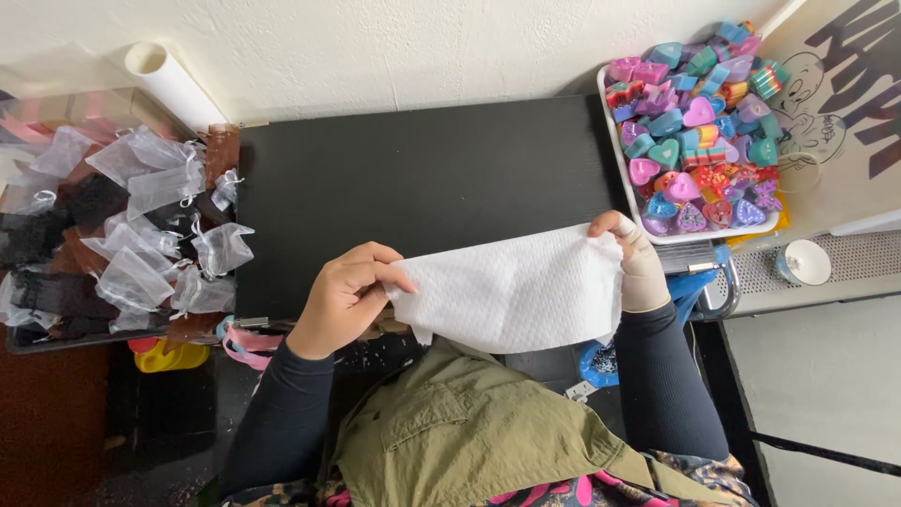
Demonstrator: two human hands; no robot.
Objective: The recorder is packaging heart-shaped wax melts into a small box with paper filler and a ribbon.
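Olive-green vest (469, 432) at bottom center, above it both hands pinch a white textured wipe (511, 291) stretched left-right over the black tabletop (413, 169) mid-frame, left hand (345, 296) closed on its left edge, right hand (633, 263) on its upper right corner.

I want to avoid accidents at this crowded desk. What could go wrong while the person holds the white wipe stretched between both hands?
1. The right hand is close to the white tray heaped with colourful heart-shaped pieces; a bump could perhaps spill some.
2. The thin white wipe, pulled between the left hand and the right, might tear.
3. The small sheer bags lie loosely piled at the left and could slide off.
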